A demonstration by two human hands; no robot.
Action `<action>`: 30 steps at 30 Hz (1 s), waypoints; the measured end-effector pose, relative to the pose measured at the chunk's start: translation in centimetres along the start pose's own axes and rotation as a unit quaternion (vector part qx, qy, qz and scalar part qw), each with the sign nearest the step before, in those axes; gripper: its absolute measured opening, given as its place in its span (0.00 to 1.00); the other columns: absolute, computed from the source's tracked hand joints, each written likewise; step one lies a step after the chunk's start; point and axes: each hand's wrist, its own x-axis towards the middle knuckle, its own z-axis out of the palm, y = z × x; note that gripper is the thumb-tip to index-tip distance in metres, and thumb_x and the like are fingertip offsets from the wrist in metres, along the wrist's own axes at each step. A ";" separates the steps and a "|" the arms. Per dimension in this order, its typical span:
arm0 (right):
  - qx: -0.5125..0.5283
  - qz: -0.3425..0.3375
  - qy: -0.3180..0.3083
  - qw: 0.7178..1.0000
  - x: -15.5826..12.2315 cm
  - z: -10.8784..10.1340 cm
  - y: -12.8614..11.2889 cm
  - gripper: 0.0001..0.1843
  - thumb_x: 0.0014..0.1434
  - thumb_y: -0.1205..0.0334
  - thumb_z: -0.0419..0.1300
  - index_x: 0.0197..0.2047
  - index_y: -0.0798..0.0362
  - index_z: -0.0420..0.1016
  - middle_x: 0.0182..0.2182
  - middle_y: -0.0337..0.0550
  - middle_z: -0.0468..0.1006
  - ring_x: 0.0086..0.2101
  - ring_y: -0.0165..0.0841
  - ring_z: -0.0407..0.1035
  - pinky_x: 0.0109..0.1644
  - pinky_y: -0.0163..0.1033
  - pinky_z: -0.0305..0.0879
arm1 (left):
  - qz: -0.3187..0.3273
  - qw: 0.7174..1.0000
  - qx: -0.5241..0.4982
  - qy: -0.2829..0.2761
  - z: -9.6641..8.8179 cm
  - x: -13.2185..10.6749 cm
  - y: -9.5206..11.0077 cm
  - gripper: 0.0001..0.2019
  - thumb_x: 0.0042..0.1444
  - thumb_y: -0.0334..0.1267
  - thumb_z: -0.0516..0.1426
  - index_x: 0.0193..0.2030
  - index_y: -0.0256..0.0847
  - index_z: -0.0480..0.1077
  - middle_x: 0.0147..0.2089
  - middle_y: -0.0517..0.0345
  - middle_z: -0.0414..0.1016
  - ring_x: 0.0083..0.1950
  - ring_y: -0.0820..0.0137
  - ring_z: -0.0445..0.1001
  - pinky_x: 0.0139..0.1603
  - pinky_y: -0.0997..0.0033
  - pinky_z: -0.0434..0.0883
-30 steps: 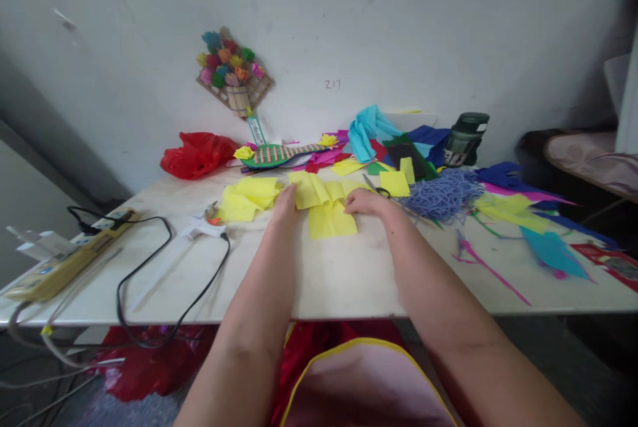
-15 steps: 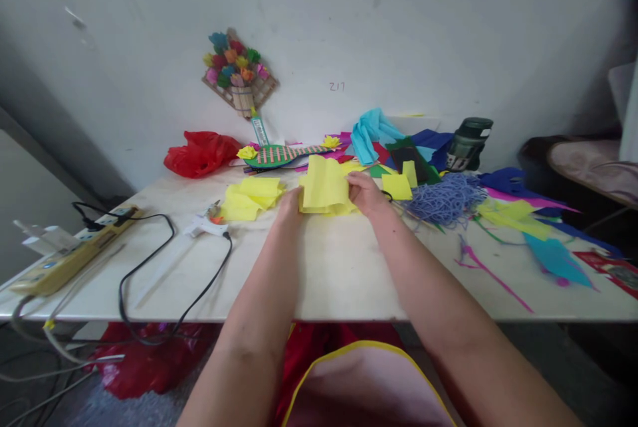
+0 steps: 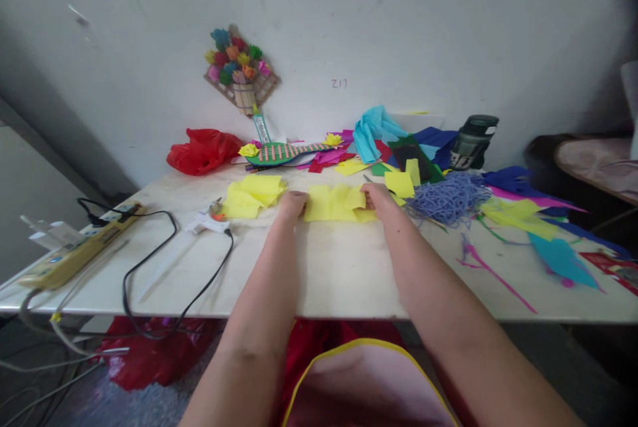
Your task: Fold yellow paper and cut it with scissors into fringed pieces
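Observation:
A sheet of yellow crepe paper (image 3: pixel 335 203) lies low over the table between my hands, wrinkled and partly folded. My left hand (image 3: pixel 295 203) pinches its left edge. At the right edge, the closed fingers of my right hand (image 3: pixel 377 198) grip the same sheet. Another piece of yellow crepe paper (image 3: pixel 253 195) rests to the left of my left hand. Small yellow paper squares (image 3: pixel 399 184) lie just beyond my right hand, beside a tangle of bluish-purple shredded paper strands (image 3: pixel 448 196).
A white glue gun (image 3: pixel 208 222) with a black cord lies at left, near a power strip (image 3: pixel 82 248). Along the wall sit a red plastic bag (image 3: pixel 204 151), a green decorated craft piece (image 3: pixel 279 154), coloured papers and a dark bottle (image 3: pixel 473 141). A pink strip (image 3: pixel 498 275) lies at right.
The yellow sheet has come down from a raised, folded shape to lie flatter and wider. My right hand has moved slightly right and down with its edge.

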 end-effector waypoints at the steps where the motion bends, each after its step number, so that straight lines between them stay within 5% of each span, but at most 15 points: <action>1: -0.016 -0.009 0.004 1.000 0.1 -0.1 0.0 0.08 0.38 0.68 0.54 0.27 0.55 0.67 0.13 0.34 0.65 0.17 0.28 0.63 0.22 0.35 0.65 | -0.045 0.998 -0.006 -0.031 0.1 -0.2 0.2 0.05 0.41 0.27 0.57 0.19 0.37 0.65 0.16 0.56 0.67 0.20 0.68 0.69 0.27 0.65 0.69; 4: -0.061 -0.043 0.008 0.997 0.5 0.0 0.4 0.08 0.38 0.67 0.55 0.27 0.54 0.67 0.15 0.34 0.66 0.18 0.29 0.63 0.21 0.35 0.63 | -0.074 0.995 0.000 -0.061 0.3 -0.6 0.6 0.05 0.41 0.31 0.59 0.21 0.37 0.65 0.18 0.57 0.68 0.21 0.70 0.69 0.29 0.67 0.69; 8: -0.111 -0.082 0.035 0.990 1.1 0.2 0.9 0.13 0.35 0.68 0.55 0.30 0.54 0.69 0.17 0.34 0.66 0.20 0.30 0.64 0.22 0.35 0.61 | -0.033 0.994 0.100 -0.042 0.1 -1.1 1.1 0.14 0.34 0.39 0.64 0.29 0.39 0.69 0.20 0.57 0.68 0.26 0.66 0.71 0.30 0.66 0.67; 12: -0.176 -0.154 0.048 0.971 1.2 0.3 1.3 0.23 0.35 0.71 0.53 0.38 0.53 0.72 0.21 0.35 0.69 0.22 0.30 0.64 0.27 0.35 0.63 | 0.011 0.976 0.212 -0.052 0.1 -1.6 1.8 0.21 0.29 0.27 0.63 0.35 0.41 0.69 0.20 0.61 0.67 0.28 0.64 0.71 0.33 0.66 0.66; 17: -0.162 -0.158 0.049 0.973 1.8 0.7 1.9 0.21 0.36 0.72 0.50 0.35 0.55 0.75 0.26 0.40 0.73 0.28 0.31 0.68 0.36 0.36 0.65 | 0.036 0.948 0.301 -0.093 -0.1 -2.0 2.6 0.19 0.30 0.20 0.59 0.32 0.42 0.69 0.20 0.62 0.65 0.27 0.64 0.70 0.34 0.66 0.65; 23: -0.086 -0.133 0.083 0.984 2.1 1.5 2.3 0.16 0.39 0.71 0.51 0.32 0.57 0.75 0.30 0.43 0.76 0.31 0.31 0.70 0.39 0.35 0.67 | 0.190 0.953 0.237 0.013 0.0 -0.6 1.1 0.16 0.38 0.19 0.53 0.30 0.43 0.70 0.26 0.57 0.67 0.39 0.62 0.69 0.47 0.64 0.60; 30: -0.125 -0.114 0.085 0.982 2.3 1.7 2.8 0.19 0.40 0.69 0.56 0.38 0.56 0.74 0.36 0.45 0.77 0.35 0.32 0.71 0.41 0.37 0.67 | 0.293 0.899 0.321 0.054 0.3 0.6 -0.1 0.16 0.45 0.22 0.49 0.37 0.41 0.70 0.44 0.48 0.68 0.49 0.61 0.64 0.51 0.63 0.60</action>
